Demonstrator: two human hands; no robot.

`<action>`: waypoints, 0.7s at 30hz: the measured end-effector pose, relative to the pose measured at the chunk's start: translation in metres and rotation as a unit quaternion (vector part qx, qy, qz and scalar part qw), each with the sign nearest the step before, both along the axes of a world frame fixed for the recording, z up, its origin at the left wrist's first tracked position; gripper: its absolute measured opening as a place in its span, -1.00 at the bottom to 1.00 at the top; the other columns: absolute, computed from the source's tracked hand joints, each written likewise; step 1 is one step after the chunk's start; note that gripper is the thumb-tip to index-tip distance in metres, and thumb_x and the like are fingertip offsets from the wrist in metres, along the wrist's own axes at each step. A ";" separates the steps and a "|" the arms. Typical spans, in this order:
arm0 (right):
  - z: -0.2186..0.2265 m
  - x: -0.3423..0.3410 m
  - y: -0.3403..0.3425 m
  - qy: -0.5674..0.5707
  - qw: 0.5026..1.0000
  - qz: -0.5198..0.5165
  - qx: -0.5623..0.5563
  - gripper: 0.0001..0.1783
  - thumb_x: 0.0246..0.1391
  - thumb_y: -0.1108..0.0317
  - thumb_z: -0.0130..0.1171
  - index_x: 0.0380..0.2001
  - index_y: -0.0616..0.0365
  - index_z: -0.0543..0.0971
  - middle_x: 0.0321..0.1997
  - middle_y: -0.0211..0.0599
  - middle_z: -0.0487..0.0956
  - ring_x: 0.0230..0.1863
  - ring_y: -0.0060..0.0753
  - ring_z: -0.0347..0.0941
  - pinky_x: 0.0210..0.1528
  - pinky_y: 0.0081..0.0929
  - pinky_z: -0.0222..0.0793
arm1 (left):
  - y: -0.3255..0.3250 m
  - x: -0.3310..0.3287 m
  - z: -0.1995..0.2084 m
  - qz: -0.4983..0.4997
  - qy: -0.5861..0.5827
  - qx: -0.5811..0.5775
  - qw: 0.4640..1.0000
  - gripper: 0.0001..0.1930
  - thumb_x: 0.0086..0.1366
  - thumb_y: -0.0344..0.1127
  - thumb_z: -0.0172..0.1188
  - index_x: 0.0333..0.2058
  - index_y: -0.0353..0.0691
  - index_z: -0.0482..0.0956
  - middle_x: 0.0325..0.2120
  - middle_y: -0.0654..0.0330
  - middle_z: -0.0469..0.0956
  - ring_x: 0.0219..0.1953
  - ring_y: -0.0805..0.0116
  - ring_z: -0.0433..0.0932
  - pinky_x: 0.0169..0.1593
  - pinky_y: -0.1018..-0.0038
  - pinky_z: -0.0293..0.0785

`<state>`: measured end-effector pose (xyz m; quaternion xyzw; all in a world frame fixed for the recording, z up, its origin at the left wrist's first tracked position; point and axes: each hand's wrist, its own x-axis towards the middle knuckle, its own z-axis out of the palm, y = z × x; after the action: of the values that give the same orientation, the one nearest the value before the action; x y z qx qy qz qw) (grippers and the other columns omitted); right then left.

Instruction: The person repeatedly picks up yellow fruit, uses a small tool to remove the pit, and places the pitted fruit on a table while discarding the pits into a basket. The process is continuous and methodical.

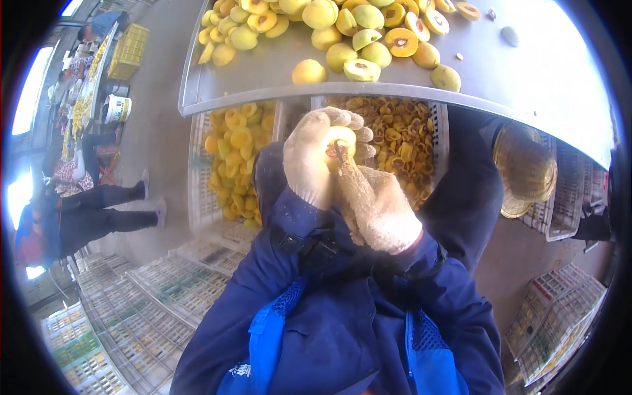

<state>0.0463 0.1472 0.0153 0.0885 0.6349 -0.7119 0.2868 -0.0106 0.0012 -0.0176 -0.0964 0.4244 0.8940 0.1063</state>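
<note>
My left hand (309,155), in a pale work glove, is closed round a yellow peach half (336,136) with its cut face up. My right hand (382,210), gloved and dusted with crumbs, grips a thin dark metal pitting tool (340,153). The tool's tip rests at the brown stone in the middle of the peach half; its handle is hidden in my fist. Both hands are held together over my lap, just short of the table edge. Below them stand a crate of yellow peach halves (234,151) and a crate of orange-brown scraps (401,135).
On the metal table (263,78) lie whole and cut peaches (362,39). Wicker baskets (523,164) and plastic crates (559,316) stand to the right. More crates (131,303) are stacked at lower left. Other people (85,217) are along a far-left table, near a white bucket (117,108).
</note>
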 end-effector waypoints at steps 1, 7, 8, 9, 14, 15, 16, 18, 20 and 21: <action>0.001 -0.002 0.004 -0.062 0.998 0.004 -0.029 -0.53 0.65 0.09 0.03 -0.25 0.24 0.65 -0.62 -0.22 0.50 -0.63 -0.17 0.48 -0.56 -0.28 0.34 | 0.001 0.001 -0.001 0.008 0.005 -0.009 1.000 -0.61 0.57 -0.06 0.11 -0.03 -0.33 0.62 -0.05 -0.10 0.69 -0.04 -0.06 0.74 0.03 -0.04 0.76; -0.027 -0.005 0.006 -0.227 0.820 -0.044 -0.523 -0.43 0.61 -0.12 0.10 -0.24 0.23 0.62 -0.75 -0.46 0.32 -0.78 -0.55 0.22 -0.68 -0.59 0.13 | 0.009 -0.005 -0.002 -0.083 0.030 0.089 0.992 -0.61 0.57 0.05 0.18 -0.12 -0.22 0.57 -0.14 -0.09 0.63 -0.14 -0.06 0.68 -0.13 0.08 0.68; -0.033 -0.001 0.006 -0.231 0.838 -0.094 -0.484 -0.43 0.61 -0.12 0.11 -0.23 0.23 0.63 -0.74 -0.45 0.34 -0.77 -0.56 0.23 -0.68 -0.59 0.12 | 0.008 -0.009 -0.001 -0.117 0.030 0.091 0.988 -0.62 0.56 0.03 0.18 -0.13 -0.23 0.57 -0.16 -0.09 0.62 -0.15 -0.07 0.68 -0.13 0.09 0.68; -0.038 0.004 0.007 -0.217 0.858 -0.108 -0.453 -0.44 0.61 -0.12 0.11 -0.23 0.23 0.64 -0.69 -0.42 0.40 -0.75 -0.56 0.25 -0.67 -0.57 0.14 | 0.007 -0.012 0.001 -0.152 0.030 0.093 0.983 -0.63 0.55 0.01 0.19 -0.14 -0.24 0.57 -0.18 -0.09 0.62 -0.15 -0.08 0.68 -0.13 0.10 0.67; -0.061 0.012 0.018 -0.070 0.951 -0.024 -0.299 -0.49 0.58 -0.07 0.16 -0.23 0.20 0.66 -0.49 -0.35 0.60 -0.64 -0.54 0.40 -0.59 -0.51 0.26 | 0.005 -0.017 0.006 -0.168 -0.006 -0.088 0.982 -0.66 0.57 -0.16 0.16 -0.11 -0.41 0.65 -0.22 -0.08 0.71 -0.18 0.07 0.73 -0.08 0.17 0.70; -0.065 0.011 0.017 0.005 0.973 -0.012 -0.230 -0.52 0.58 -0.05 0.18 -0.25 0.18 0.66 -0.51 -0.39 0.59 -0.62 -0.55 0.42 -0.56 -0.52 0.29 | 0.003 -0.016 0.007 -0.168 -0.051 -0.101 0.979 -0.67 0.57 -0.16 0.17 -0.11 -0.41 0.65 -0.21 -0.06 0.72 -0.17 0.09 0.73 -0.08 0.17 0.72; -0.066 0.012 0.020 0.104 0.983 0.001 -0.155 -0.53 0.58 -0.03 0.18 -0.25 0.16 0.66 -0.54 -0.42 0.57 -0.62 -0.57 0.42 -0.55 -0.53 0.29 | 0.003 -0.015 0.007 -0.148 -0.088 -0.106 0.979 -0.67 0.57 -0.16 0.18 -0.10 -0.40 0.65 -0.21 -0.05 0.72 -0.17 0.11 0.74 -0.08 0.18 0.73; -0.064 0.013 0.024 0.278 0.959 0.060 0.011 -0.54 0.60 -0.01 0.16 -0.31 0.12 0.65 -0.59 -0.52 0.50 -0.65 -0.67 0.36 -0.56 -0.53 0.27 | -0.002 -0.015 0.008 -0.116 -0.014 -0.163 0.980 -0.67 0.58 -0.14 0.20 -0.11 -0.38 0.66 -0.20 -0.03 0.73 -0.19 0.11 0.76 -0.11 0.16 0.78; -0.053 0.014 0.030 0.067 0.997 0.029 -0.024 -0.48 0.59 -0.06 0.16 -0.37 0.11 0.65 -0.60 -0.51 0.50 -0.64 -0.67 0.36 -0.56 -0.51 0.26 | -0.014 -0.017 0.011 -0.054 -0.088 -0.102 0.989 -0.67 0.59 -0.14 0.17 -0.13 -0.35 0.65 -0.20 -0.03 0.73 -0.20 0.07 0.77 -0.11 0.13 0.79; -0.045 0.016 0.035 -0.034 0.999 0.019 -0.024 -0.45 0.59 -0.08 0.16 -0.40 0.11 0.65 -0.60 -0.51 0.50 -0.63 -0.67 0.36 -0.56 -0.50 0.26 | -0.020 -0.020 0.013 -0.027 -0.137 -0.073 0.987 -0.68 0.60 -0.14 0.15 -0.14 -0.34 0.65 -0.20 -0.03 0.73 -0.21 0.05 0.78 -0.12 0.12 0.79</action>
<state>0.0618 0.1821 -0.0302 0.0941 0.6093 -0.7177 0.3236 -0.0309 -0.0183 -0.0047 -0.2141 0.4725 0.8356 0.1806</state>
